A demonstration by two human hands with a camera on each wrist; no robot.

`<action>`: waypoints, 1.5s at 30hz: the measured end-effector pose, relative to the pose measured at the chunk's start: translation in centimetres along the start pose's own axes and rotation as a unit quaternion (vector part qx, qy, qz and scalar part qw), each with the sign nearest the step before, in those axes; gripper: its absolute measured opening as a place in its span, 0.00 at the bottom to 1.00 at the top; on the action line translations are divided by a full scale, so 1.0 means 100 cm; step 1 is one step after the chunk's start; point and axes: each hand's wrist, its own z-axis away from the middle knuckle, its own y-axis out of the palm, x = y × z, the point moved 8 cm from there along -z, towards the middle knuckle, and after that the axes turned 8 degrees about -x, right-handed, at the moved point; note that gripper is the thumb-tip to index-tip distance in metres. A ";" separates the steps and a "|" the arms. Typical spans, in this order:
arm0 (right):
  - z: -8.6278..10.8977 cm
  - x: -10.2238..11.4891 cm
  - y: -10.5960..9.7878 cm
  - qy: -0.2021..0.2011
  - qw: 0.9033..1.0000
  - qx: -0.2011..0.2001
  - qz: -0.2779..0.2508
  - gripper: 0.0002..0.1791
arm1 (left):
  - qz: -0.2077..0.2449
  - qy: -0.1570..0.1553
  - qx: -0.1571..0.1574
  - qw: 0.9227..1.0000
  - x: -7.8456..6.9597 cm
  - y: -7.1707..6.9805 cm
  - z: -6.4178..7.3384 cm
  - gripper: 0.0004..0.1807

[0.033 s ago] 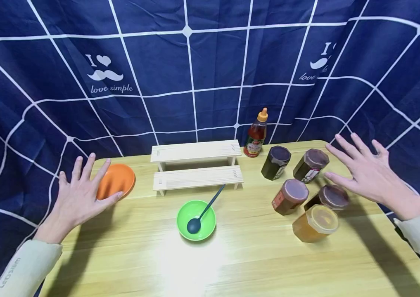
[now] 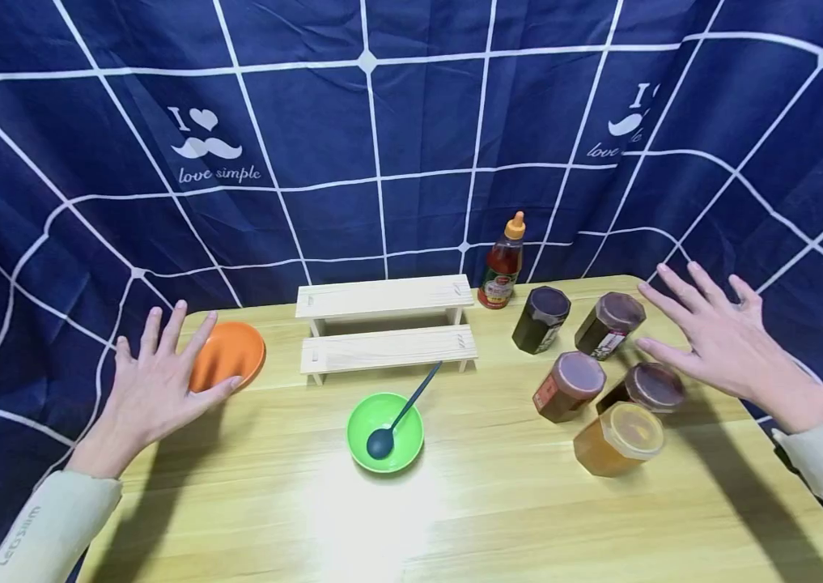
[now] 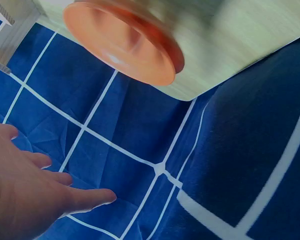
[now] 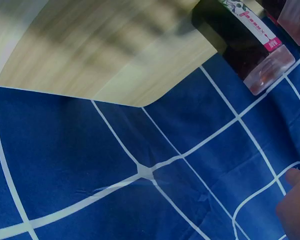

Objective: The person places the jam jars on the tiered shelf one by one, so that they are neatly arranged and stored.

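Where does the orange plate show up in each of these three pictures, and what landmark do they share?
Head: left of centre, the orange plate sits partly behind the left hand.
Left wrist: near the top, slightly left of centre, on the wooden tabletop.
Right wrist: not in it.
Shared landmark: the blue cloth with white grid lines, seen in all three.

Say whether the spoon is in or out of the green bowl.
In: the spoon has its head inside the green bowl, handle extending past the rim.
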 end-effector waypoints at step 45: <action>0.079 0.008 0.013 0.159 0.934 -0.059 -0.314 0.48 | 0.517 -0.103 0.023 0.850 -0.077 0.065 -0.008 0.55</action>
